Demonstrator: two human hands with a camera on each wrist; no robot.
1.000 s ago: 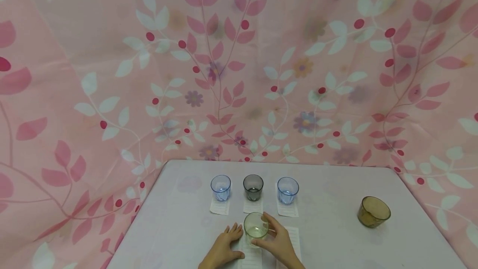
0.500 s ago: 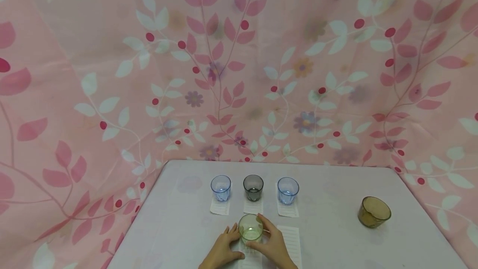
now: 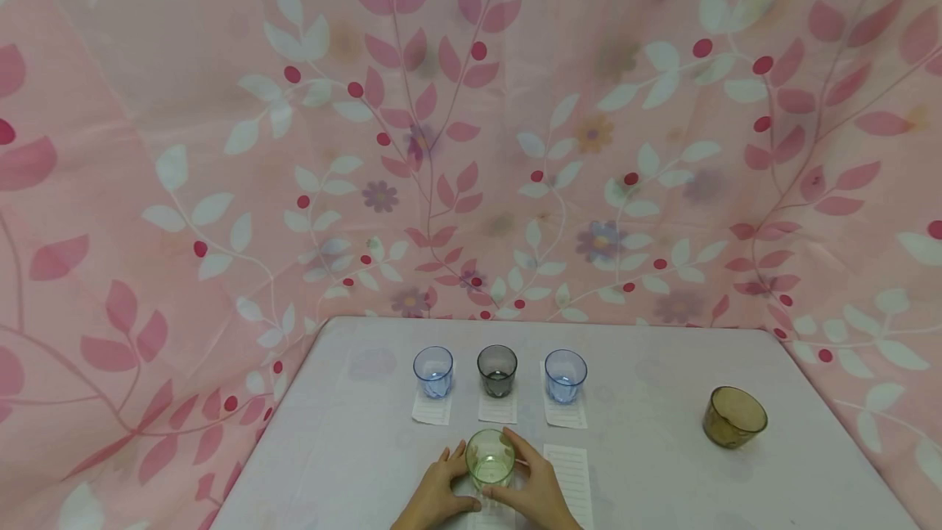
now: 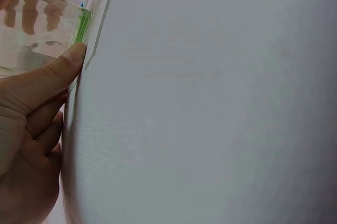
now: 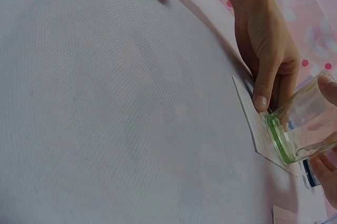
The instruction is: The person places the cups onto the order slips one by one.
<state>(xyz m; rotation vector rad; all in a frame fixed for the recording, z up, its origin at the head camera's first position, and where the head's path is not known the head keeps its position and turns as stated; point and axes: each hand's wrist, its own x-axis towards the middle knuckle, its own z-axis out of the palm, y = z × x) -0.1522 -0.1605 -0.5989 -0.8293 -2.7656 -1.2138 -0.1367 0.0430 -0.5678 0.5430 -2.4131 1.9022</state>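
Note:
A pale green clear glass [image 3: 490,459] stands upright at the near middle of the table. My right hand [image 3: 537,485] grips its right side, thumb in front and fingers behind. Under the glass lies a printed paper slip [image 3: 491,520], partly covered. My left hand [image 3: 436,491] rests at the glass's left, its fingers extended and its thumb down on the slip. In the right wrist view, the left thumb sits on the paper [image 5: 253,124] close to the glass base [image 5: 278,139]. The left wrist view shows the left thumb tip [image 4: 76,53] beside the green base.
Behind stand a blue glass [image 3: 433,372], a grey glass [image 3: 497,371] and another blue glass [image 3: 566,376], each on a paper slip. To the right of my hands lies another slip [image 3: 570,477]. An amber glass [image 3: 734,417] leans tilted at the table's right.
My right hand has moved the green glass left and slightly nearer, up to the left hand. The left hand has stayed almost in place.

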